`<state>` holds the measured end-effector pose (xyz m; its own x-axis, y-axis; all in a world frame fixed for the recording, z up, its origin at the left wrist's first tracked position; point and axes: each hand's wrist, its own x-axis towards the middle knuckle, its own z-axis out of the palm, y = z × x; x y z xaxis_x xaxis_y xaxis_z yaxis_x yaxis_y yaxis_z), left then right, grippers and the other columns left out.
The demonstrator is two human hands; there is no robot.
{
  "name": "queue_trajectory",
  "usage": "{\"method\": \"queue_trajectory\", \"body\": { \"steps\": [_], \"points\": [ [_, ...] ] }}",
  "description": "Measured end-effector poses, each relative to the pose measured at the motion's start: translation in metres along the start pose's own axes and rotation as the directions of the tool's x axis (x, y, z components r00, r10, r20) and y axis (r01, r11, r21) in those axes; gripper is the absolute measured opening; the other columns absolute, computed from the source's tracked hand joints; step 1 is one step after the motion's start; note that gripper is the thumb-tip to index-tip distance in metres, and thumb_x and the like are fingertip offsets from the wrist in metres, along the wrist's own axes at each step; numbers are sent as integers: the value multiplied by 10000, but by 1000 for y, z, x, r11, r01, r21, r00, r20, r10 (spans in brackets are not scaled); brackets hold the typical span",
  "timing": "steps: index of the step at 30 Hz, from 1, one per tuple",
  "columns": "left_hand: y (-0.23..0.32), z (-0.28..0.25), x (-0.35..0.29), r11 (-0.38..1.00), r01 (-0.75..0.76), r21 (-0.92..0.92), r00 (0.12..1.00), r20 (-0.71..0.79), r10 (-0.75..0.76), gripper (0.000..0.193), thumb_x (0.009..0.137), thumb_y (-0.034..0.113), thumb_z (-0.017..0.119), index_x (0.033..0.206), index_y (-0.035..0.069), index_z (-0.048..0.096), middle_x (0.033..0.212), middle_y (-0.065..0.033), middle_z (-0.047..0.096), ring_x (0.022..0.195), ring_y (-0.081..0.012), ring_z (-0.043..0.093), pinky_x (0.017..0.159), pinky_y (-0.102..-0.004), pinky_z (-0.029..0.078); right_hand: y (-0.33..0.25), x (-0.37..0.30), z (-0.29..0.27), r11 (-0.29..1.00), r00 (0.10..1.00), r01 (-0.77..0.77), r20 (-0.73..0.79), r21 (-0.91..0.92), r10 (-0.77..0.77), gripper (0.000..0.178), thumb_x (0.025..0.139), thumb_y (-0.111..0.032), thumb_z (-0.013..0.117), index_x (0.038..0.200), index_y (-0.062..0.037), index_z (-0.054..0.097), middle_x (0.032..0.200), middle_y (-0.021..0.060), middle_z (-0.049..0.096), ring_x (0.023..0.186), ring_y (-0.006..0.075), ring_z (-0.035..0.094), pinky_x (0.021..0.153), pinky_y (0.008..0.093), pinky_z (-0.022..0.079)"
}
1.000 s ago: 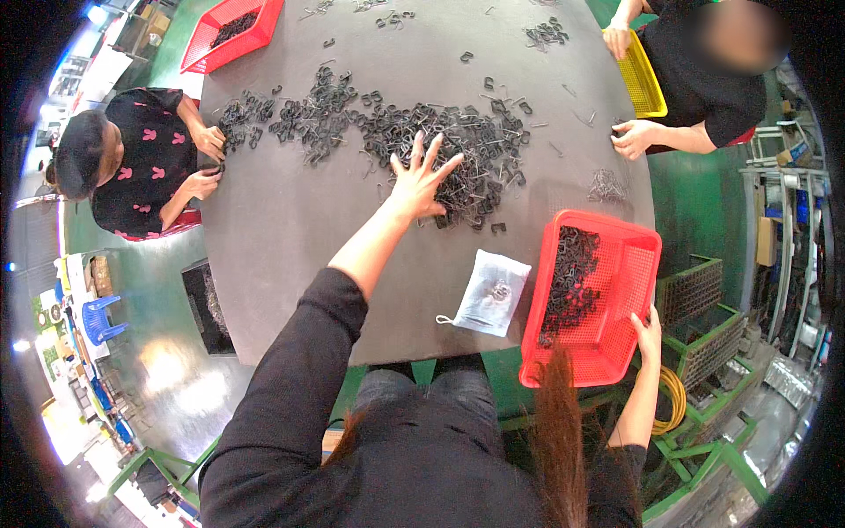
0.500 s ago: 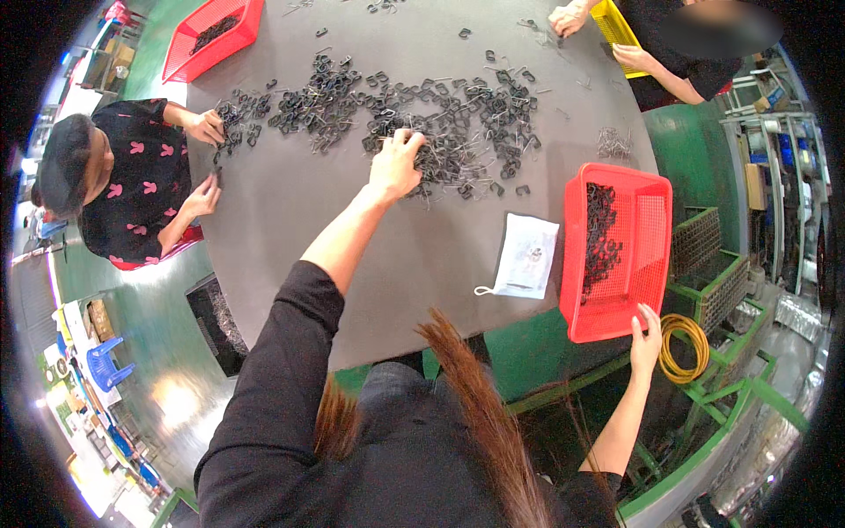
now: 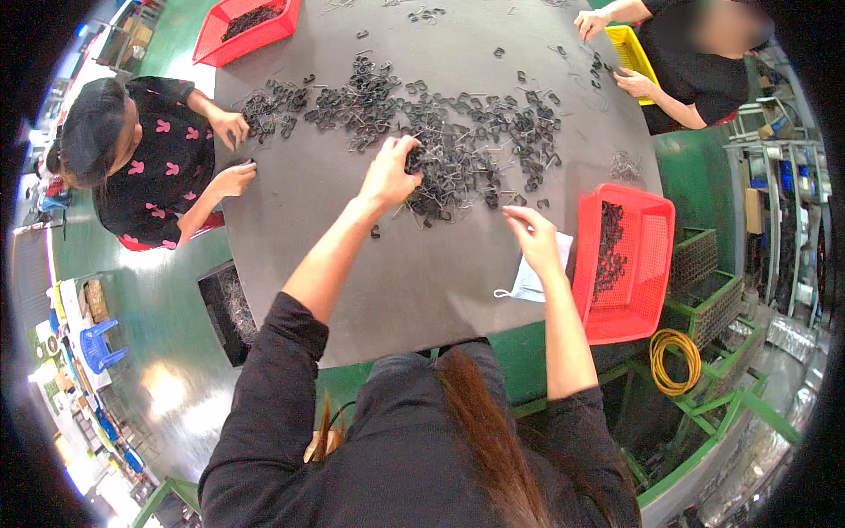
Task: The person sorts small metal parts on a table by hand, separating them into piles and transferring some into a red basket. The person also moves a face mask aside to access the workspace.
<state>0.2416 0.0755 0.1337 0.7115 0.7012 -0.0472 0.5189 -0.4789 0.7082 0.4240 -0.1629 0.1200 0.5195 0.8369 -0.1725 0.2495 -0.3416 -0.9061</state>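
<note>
A long, loose heap of black hook-shaped clips with thin metal pins lies across the grey table. My left hand is at the near side of this heap, its thumb and fingers curled round some black clips. My right hand hovers near the heap's right end, fingers apart and nothing visible in them. Beneath that hand and wrist a flat pale blue and white pouch with a white loop is partly covered. A red plastic basket at the right holds black clips along its left side.
A co-worker at the left handles clips. Another person works at the far right beside a yellow basket. A second red basket stands far left. Metal pins lie by my basket; a coiled yellow hose hangs below it.
My right hand has left the red basket's near rim and come left over the pouch. My left hand stays at the heap. The view has shifted slightly.
</note>
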Motion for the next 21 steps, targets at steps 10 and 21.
{"method": "queue_trajectory", "body": {
  "steps": [10,21],
  "points": [
    [-77,36,-22,797,600,76,800,-36,-599,588,712,16,581,1278,118,460,1213,-200,487,1131,-370,504,970,-416,425,-22,121,108,784,943,127,319,-607,95,1173,517,-203,886,1454,-294,187,1501,155,171,1362,369,242,1044,476,383],
    [-72,64,-24,833,440,-336,896,103,-432,500,686,-5,529,1186,-11,538,1131,-202,587,1044,-307,582,928,-382,452,-16,110,172,832,969,179,242,-525,-55,544,617,-64,744,1109,-227,575,1280,123,422,1139,360,484,871,468,495]
  ]
}}
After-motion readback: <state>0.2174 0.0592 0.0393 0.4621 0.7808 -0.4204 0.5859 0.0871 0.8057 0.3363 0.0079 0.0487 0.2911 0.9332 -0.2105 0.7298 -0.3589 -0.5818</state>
